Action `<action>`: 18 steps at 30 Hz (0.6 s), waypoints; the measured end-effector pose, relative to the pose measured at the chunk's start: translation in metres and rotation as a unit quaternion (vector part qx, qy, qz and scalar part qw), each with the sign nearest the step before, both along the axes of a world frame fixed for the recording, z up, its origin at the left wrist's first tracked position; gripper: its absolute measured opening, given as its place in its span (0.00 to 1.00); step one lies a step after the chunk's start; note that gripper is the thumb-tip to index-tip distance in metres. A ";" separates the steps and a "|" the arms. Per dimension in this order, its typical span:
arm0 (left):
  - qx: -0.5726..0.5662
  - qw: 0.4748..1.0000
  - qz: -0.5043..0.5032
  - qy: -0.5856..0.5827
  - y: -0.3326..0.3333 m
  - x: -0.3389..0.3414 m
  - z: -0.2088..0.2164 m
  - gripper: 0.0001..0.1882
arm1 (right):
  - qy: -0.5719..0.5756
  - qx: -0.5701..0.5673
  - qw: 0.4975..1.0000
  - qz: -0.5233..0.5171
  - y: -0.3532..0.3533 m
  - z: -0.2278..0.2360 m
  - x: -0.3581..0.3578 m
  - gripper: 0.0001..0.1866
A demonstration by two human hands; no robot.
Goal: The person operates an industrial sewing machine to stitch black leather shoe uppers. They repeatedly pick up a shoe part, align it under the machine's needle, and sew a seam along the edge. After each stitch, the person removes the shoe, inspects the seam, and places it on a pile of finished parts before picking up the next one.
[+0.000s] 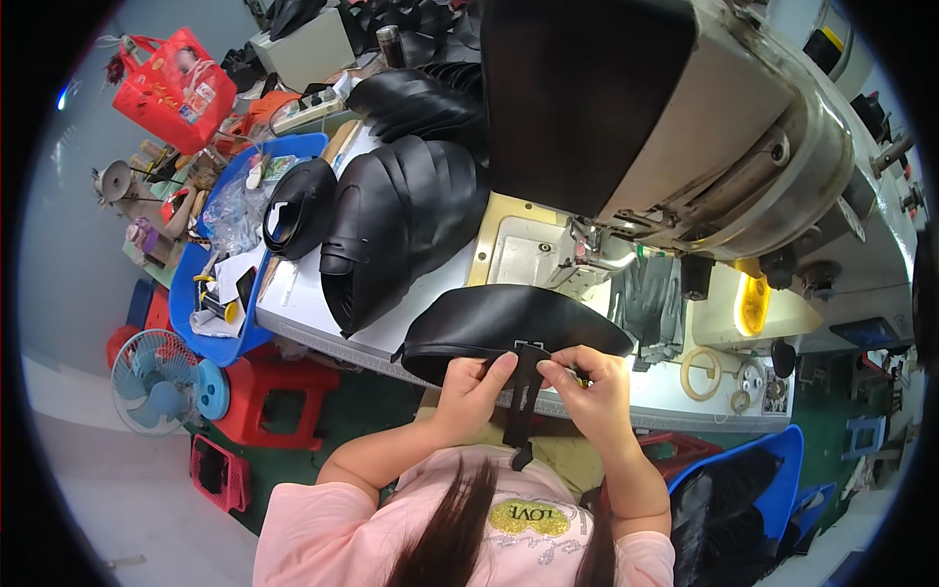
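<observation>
Both hands pinch the narrow black strap (521, 396), left hand (476, 384) and right hand (590, 383) flanking it, as it hangs toward the person from the black leather piece (509, 328) at the table (391, 342) edge.

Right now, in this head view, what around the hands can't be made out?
- Left hand and right hand: fingertips curl behind the black piece and black strap, so the grip beneath is hidden.
- Small item at the right fingertips: too small to identify.
- Strap's lower end: lost against the pink shirt and hair.
- Sewing machine needle area: shadowed by the machine head.
- Blue bin contents: dark, cut by the fisheye rim.
</observation>
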State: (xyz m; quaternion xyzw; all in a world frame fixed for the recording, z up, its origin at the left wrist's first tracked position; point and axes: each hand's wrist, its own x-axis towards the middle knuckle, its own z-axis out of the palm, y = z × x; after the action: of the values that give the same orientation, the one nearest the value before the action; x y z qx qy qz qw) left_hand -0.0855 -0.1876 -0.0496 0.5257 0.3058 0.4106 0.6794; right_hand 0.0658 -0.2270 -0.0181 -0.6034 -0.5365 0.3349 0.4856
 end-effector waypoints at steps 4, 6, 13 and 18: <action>-0.021 0.999 -0.026 0.009 0.005 -0.002 -0.006 0.13 | 0.006 -0.028 0.999 0.017 0.001 0.003 0.004 0.04; -0.021 0.999 -0.028 -0.011 0.005 0.001 -0.011 0.12 | 0.009 -0.039 0.999 0.019 0.002 0.004 0.004 0.04; -0.034 0.999 -0.009 -0.019 0.003 0.005 -0.011 0.09 | -0.012 -0.074 0.997 0.012 0.005 0.005 0.003 0.05; -0.017 0.999 0.002 0.050 0.005 0.006 -0.007 0.07 | -0.026 -0.072 0.997 -0.003 0.004 0.001 0.002 0.06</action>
State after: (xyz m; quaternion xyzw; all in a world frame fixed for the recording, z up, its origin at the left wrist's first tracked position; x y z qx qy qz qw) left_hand -0.0795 -0.1830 -0.0563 0.5334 0.3473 0.3801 0.6710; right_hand 0.0676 -0.2226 -0.0175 -0.6468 -0.5217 0.3555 0.4280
